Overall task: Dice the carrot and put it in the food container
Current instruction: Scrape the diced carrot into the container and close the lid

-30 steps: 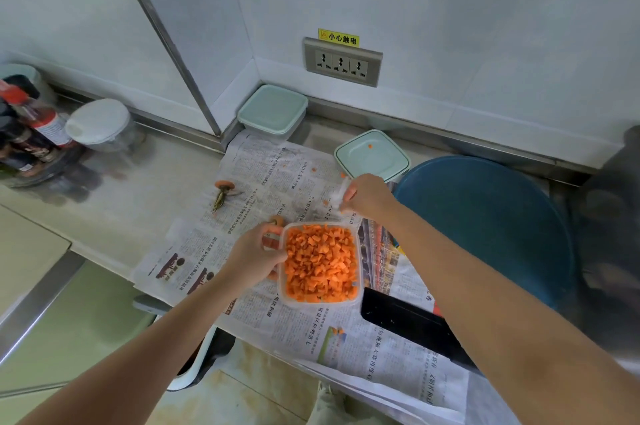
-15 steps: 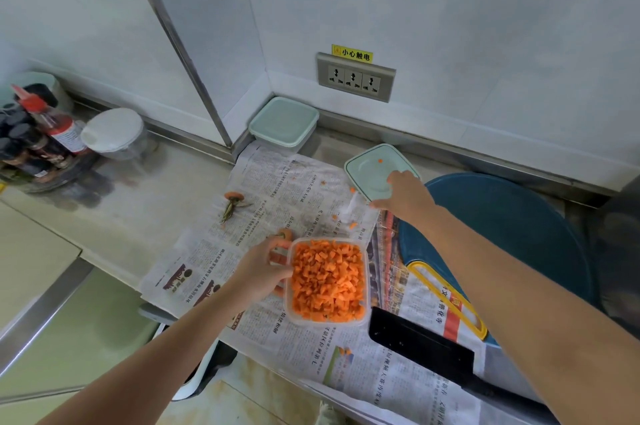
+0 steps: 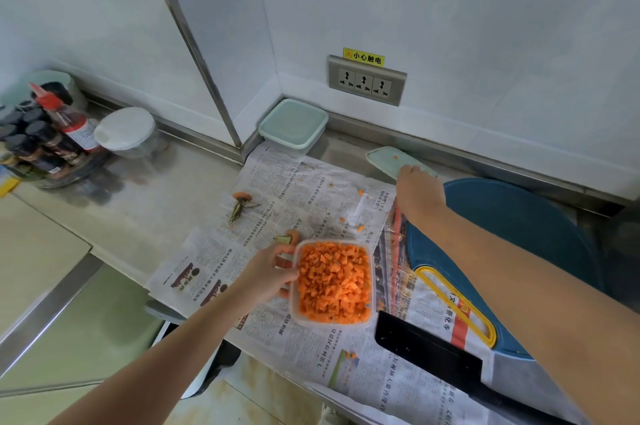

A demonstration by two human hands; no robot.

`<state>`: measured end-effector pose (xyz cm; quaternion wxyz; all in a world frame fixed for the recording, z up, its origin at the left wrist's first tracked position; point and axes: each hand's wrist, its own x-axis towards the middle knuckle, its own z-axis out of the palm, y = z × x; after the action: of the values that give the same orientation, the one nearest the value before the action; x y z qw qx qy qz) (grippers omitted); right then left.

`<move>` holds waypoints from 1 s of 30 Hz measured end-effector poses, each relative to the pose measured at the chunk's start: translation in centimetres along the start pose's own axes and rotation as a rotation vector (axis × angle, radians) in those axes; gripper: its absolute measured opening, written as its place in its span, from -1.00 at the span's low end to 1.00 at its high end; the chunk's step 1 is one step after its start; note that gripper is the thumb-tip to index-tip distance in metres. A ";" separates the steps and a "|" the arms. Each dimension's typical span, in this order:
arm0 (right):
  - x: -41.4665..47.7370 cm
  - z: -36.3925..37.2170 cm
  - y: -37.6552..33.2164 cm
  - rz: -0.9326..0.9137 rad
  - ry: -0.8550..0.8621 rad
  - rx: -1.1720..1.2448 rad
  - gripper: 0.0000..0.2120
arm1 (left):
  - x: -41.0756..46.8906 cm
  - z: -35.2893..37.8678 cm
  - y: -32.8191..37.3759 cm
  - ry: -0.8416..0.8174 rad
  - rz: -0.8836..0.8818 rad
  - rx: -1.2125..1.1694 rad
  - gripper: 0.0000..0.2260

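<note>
At the back wall, right grip (image 3: 417, 189) now clamps the tilted lid (image 3: 387, 158); left grip (image 3: 268, 273) clamps container (image 3: 330, 323).

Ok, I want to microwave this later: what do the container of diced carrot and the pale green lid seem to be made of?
The food container looks like thin clear plastic, slightly glossy: the diced carrot shows through its wall. The lid looks like opaque pale green plastic with a matte finish and a moulded raised rim; the exact plastic cannot be told.
</note>
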<state>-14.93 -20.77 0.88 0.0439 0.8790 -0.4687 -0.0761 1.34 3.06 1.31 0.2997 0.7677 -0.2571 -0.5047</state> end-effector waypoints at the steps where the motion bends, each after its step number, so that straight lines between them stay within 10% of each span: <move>1: -0.1 -0.5 0.4 -0.006 0.026 -0.013 -0.64 | 0.0 0.1 0.0 0.003 -0.005 -0.007 -0.65; 11: -9.4 -9.6 0.4 -0.315 0.275 0.499 -0.70 | -0.6 0.3 0.2 0.055 -0.053 -0.141 -0.67; 20: -13.0 -6.1 -2.0 -0.044 -0.293 1.081 -0.92 | -2.2 1.4 1.4 0.127 -0.043 -0.261 -0.67; 30: -12.8 0.3 -6.2 0.132 -0.048 1.127 -0.75 | -2.7 4.3 0.1 0.247 0.158 0.045 -0.57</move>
<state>-16.92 -6.65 0.87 -0.4382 0.7333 -0.4918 0.1687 -3.62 3.99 1.76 0.3502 0.8079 -0.2892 -0.3756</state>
